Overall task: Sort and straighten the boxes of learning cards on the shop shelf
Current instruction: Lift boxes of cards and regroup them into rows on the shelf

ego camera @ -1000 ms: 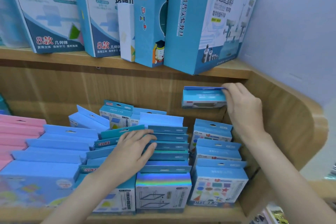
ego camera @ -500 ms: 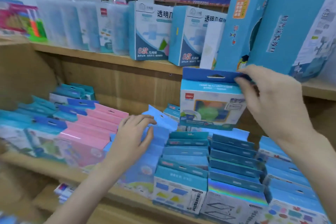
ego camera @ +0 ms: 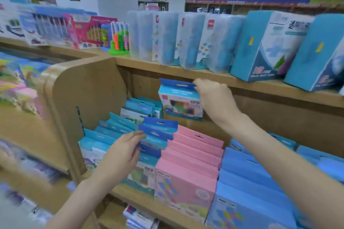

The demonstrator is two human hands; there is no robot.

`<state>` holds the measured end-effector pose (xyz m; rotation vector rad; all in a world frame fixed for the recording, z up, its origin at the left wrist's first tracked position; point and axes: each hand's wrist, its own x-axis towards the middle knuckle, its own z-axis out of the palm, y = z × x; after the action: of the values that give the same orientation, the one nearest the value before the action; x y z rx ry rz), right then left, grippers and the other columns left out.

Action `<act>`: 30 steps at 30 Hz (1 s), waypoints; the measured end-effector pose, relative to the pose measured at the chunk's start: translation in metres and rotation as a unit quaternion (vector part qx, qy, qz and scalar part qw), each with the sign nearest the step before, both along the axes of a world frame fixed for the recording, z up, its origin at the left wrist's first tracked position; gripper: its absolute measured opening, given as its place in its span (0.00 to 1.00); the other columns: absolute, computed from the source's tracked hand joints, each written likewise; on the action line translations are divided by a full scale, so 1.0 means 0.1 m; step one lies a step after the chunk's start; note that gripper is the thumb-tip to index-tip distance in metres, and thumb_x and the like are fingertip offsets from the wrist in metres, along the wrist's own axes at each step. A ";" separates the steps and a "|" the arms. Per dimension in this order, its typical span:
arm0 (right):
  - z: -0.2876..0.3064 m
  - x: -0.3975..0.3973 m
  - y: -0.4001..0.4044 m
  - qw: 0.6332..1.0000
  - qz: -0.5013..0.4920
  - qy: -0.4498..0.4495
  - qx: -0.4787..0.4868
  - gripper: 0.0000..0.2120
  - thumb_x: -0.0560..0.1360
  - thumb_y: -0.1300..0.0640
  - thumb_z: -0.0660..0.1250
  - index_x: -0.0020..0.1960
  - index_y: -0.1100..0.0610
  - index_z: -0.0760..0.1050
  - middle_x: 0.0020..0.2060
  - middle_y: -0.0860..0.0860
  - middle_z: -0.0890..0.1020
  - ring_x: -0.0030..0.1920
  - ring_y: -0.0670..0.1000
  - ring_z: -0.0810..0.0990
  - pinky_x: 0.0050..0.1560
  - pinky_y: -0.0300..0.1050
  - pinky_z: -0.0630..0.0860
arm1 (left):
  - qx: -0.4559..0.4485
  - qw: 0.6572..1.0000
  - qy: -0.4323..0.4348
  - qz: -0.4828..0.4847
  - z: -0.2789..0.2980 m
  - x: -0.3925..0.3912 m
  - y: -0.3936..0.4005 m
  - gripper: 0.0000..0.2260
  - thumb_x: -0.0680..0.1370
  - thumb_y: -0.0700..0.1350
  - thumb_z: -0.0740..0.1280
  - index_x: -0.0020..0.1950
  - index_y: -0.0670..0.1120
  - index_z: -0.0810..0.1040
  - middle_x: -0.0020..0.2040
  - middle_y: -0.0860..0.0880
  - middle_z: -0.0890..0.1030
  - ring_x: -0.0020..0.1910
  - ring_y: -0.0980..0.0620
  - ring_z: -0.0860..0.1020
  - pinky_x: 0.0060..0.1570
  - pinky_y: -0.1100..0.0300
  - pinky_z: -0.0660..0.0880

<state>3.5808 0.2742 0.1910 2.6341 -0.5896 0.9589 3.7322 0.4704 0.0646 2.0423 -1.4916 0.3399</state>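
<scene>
A blue box (ego camera: 181, 101) had been carried leftward from the right end of the shelf and was held aloft by its hang tab, pinched in the right hand (ego camera: 216, 96). A matching row was evidently being sought. The left hand (ego camera: 122, 151), fingers loosely extended, had been moved onto the dark-blue tabs (ego camera: 158, 130). Pink boxes (ego camera: 191, 163) stood just beside; packed rows left little room.
</scene>
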 end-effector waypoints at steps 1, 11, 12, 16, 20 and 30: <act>-0.05 0.16 -0.03 0.999 -0.021 0.033 0.015 0.04 0.76 0.61 0.60 0.50 0.58 0.71 0.44 0.58 0.80 0.44 0.63 0.80 0.35 0.51 0.71 | 0.011 1.000 -0.003 -0.005 -0.04 0.05 0.00 0.17 0.68 0.36 0.61 0.55 0.39 0.80 0.55 0.42 0.80 0.54 0.43 0.79 0.55 0.50 0.70; -0.62 0.93 -0.50 0.882 -0.091 0.138 0.441 0.10 0.78 0.62 0.59 0.55 0.62 0.76 0.51 0.60 0.80 0.28 0.48 0.78 0.25 0.36 0.76 | 0.006 0.998 0.020 -0.063 -0.26 0.24 0.04 0.22 0.74 0.49 0.51 0.62 0.47 0.76 0.61 0.54 0.76 0.64 0.58 0.65 0.65 0.53 0.61; -0.67 0.94 -0.54 0.871 -0.103 0.137 0.461 0.10 0.79 0.62 0.58 0.56 0.63 0.76 0.52 0.60 0.80 0.29 0.49 0.78 0.26 0.37 0.76 | 0.002 0.998 0.017 -0.065 -0.27 0.25 0.05 0.22 0.75 0.49 0.50 0.62 0.48 0.76 0.61 0.54 0.76 0.64 0.59 0.64 0.65 0.53 0.60; -0.75 0.88 -0.60 0.839 -0.105 0.124 0.519 0.11 0.79 0.61 0.58 0.58 0.62 0.74 0.55 0.58 0.79 0.46 0.54 0.81 0.39 0.40 0.79 | -0.018 0.995 0.036 -0.088 -0.23 0.25 0.06 0.20 0.75 0.48 0.51 0.61 0.48 0.76 0.61 0.55 0.75 0.63 0.60 0.65 0.67 0.62 0.62; -0.46 0.52 -0.50 0.879 -0.054 0.054 0.470 0.10 0.77 0.61 0.61 0.57 0.60 0.75 0.54 0.57 0.80 0.53 0.55 0.79 0.55 0.48 0.77 | -0.050 0.993 0.034 -0.099 -0.08 0.17 -0.08 0.20 0.75 0.48 0.52 0.60 0.48 0.76 0.60 0.55 0.76 0.61 0.58 0.68 0.62 0.58 0.66; -0.24 -1.81 -0.31 0.870 -0.116 -0.091 0.471 0.09 0.76 0.64 0.62 0.43 0.52 0.76 0.44 0.58 0.83 0.46 0.53 0.81 0.49 0.42 0.77 | -0.064 0.967 0.003 -0.248 0.15 -0.61 -0.71 0.17 0.72 0.44 0.55 0.57 0.46 0.76 0.56 0.50 0.78 0.54 0.54 0.72 0.56 0.55 0.66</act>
<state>3.4002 0.2433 0.1671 3.1290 -1.7591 1.0083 3.6707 0.3994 0.0797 1.5007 -1.8561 0.2174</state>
